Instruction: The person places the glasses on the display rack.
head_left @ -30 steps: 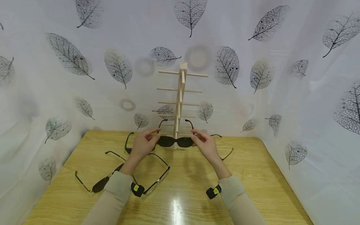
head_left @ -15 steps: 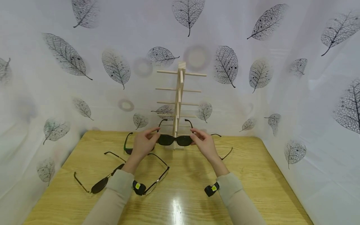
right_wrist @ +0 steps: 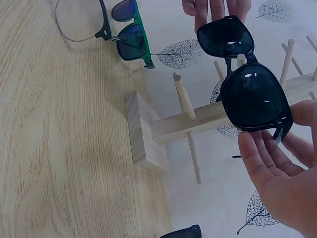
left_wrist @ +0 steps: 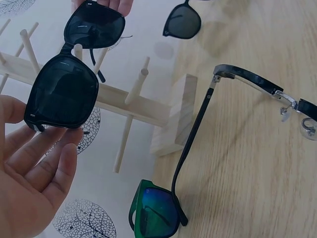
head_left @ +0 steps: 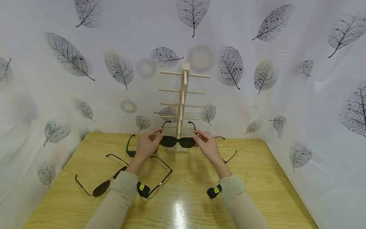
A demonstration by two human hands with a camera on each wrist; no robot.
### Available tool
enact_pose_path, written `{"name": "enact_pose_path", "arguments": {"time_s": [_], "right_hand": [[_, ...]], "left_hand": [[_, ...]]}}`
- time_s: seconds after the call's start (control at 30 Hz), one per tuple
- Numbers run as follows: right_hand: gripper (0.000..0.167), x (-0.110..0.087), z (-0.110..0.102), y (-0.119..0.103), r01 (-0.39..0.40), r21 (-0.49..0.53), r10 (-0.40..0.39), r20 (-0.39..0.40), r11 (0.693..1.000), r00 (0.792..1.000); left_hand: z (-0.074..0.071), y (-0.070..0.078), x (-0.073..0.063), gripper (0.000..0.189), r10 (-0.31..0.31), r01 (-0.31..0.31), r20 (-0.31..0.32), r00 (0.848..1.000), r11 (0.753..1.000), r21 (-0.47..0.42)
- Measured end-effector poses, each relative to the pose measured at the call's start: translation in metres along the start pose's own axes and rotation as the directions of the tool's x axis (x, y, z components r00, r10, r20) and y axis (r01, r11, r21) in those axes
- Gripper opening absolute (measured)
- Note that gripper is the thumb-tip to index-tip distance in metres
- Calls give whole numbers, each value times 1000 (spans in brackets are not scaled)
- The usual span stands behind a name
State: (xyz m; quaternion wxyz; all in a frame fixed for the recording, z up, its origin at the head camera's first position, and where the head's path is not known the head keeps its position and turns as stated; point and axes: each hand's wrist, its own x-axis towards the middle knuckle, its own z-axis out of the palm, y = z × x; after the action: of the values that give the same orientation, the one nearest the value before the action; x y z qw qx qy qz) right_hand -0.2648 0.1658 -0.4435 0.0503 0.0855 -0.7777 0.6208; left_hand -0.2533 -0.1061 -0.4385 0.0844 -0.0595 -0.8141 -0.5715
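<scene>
A pair of black sunglasses (head_left: 169, 141) with dark lenses is held level in front of the wooden display stand (head_left: 183, 92), near its lower end. My left hand (head_left: 146, 147) pinches the left end of the frame between thumb and fingers. At the opposite end, my right hand (head_left: 208, 147) pinches the frame the same way. The temples extend toward the stand. Both wrist views show the tip of a wooden peg (left_wrist: 78, 51) at the bridge of the sunglasses (right_wrist: 255, 96).
Green-framed sunglasses (left_wrist: 157, 213), browline eyeglasses (head_left: 162, 182) and dark sunglasses with round lenses (head_left: 101, 188) lie on the wooden table (head_left: 257, 190) to the left. Behind my right hand, a temple (head_left: 231, 157) of other glasses shows. A leaf-patterned curtain (head_left: 286, 47) surrounds the table.
The sunglasses have risen very slightly in front of the stand. Both hands keep their hold, and the forearms have shifted a little inward.
</scene>
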Motion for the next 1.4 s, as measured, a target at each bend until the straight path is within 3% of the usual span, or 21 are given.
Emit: {"name": "enact_pose_path", "arguments": {"time_s": [0.33,0.67,0.87,1.4], "right_hand": [[36,2,-2,1,-14,-43,14,6,999,1000],[37,4,-1,3,-24,-44,24,1,999,1000],[37,7,-2,8,-26,-27,26,3,999,1000],[41,9,-7,3,-49,-70,54,80,996,995]], "left_hand": [[2,-5,5,36,-4,4,13,1000,1000,-14],[4,-5,6,38,-5,5,-1,1000,999,36],[5,-4,6,37,4,-4,-13,1000,1000,23],[6,-2,3,38,6,-5,-19,1000,1000,23]]}}
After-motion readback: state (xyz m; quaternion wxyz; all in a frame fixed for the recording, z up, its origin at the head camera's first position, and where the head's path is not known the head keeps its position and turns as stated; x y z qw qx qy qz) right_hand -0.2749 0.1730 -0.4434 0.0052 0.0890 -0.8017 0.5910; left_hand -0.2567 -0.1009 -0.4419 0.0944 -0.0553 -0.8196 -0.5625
